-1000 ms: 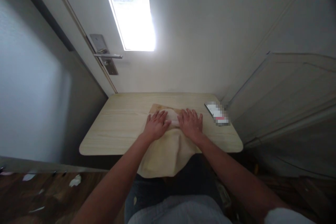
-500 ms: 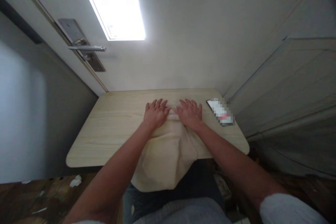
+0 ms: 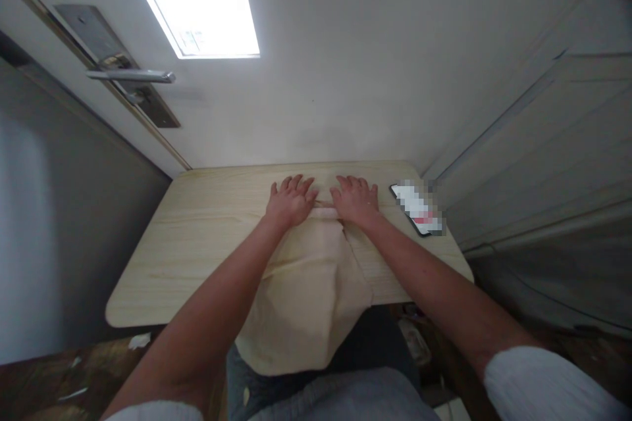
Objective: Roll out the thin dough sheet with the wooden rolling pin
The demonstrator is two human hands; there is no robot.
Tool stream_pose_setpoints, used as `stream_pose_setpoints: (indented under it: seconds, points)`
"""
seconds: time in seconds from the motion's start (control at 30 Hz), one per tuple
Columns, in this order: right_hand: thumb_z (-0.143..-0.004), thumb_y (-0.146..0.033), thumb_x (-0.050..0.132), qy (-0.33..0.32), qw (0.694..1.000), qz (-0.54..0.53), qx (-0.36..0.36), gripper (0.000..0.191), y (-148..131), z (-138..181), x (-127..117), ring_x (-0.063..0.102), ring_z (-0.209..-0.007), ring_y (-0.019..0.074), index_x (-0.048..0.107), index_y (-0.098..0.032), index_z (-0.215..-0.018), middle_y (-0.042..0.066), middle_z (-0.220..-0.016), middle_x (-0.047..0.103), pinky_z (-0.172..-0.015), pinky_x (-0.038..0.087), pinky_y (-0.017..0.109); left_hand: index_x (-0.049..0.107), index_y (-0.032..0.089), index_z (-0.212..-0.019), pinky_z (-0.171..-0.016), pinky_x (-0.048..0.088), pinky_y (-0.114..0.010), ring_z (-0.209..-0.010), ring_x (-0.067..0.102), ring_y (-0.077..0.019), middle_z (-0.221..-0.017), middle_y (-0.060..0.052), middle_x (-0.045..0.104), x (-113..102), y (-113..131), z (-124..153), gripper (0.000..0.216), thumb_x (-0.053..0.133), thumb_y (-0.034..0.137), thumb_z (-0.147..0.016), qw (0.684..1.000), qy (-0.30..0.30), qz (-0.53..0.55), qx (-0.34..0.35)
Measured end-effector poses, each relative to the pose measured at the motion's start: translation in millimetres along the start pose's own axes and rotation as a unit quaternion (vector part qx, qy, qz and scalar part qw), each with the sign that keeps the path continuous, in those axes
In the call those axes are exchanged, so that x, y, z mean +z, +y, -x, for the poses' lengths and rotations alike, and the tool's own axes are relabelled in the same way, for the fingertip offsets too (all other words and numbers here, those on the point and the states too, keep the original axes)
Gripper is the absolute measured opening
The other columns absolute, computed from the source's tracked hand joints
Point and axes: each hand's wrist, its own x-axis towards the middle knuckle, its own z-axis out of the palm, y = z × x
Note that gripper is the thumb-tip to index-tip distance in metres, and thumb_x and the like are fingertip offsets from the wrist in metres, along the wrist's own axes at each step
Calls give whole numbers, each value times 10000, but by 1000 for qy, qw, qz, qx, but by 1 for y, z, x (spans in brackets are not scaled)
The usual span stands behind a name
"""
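A beige piece of cloth lies over the table's near side and hangs past its front edge onto my lap. Its far edge makes a narrow folded band between my hands. My left hand rests palm down on the left end of that band, fingers spread. At the right end, my right hand lies palm down in the same way, its fingers stretched toward the wall side. Both thumbs point inward at the fold. The cloth beneath the palms is hidden.
The pale wooden table stands against a white door with a metal handle. A phone, partly blurred out, lies right of my right hand. A white scrap is on the floor at the lower left.
The view has shifted slightly. Between my hands the cloth's far edge looks straighter and more sharply folded than before. Both hands remain on it with the fingers spread.
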Motion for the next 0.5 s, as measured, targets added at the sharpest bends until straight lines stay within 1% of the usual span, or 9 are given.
stream_pose_setpoints:
  seconds: [0.07, 0.2, 0.33, 0.5]
  points:
    - [-978, -460, 334, 2, 1000, 0, 1, 518, -2, 11, 0, 442, -1268, 332, 474, -227, -1419, 124, -1432, 519, -1062, 250, 600, 377, 323, -1475, -1113, 275, -609, -1412, 345, -297, -1554, -61, 394, 0, 3, 11, 593, 144, 557, -983, 1000, 18, -8, 1]
    - [-996, -478, 301, 23, 1000, 0, -8, 553, -5, 41, 0, 380, -1338, 339, 423, -208, -1463, 126, -1488, 463, -1107, 176, 600, 383, 287, -1481, -1147, 244, -548, -1423, 334, -283, -1555, -64, 396, -2, 12, 39, 593, 153, 532, -992, 999, 42, -20, 2]
    - [-1012, -481, 254, 22, 1000, -4, -17, 566, -8, 74, -3, 349, -1373, 346, 393, -205, -1486, 115, -1510, 439, -1122, 145, 599, 366, 259, -1494, -1165, 227, -526, -1450, 296, -264, -1569, -58, 376, -9, 17, 69, 592, 166, 513, -998, 1000, 8, -17, 15]
    - [-1012, -457, 265, 11, 999, -6, -45, 563, -9, 113, -8, 306, -1406, 337, 396, -176, -1481, 115, -1534, 404, -1139, 126, 586, 316, 207, -1516, -1176, 224, -522, -1478, 245, -251, -1592, -76, 326, -14, 22, 106, 611, 163, 500, -1002, 999, -28, -12, 16]
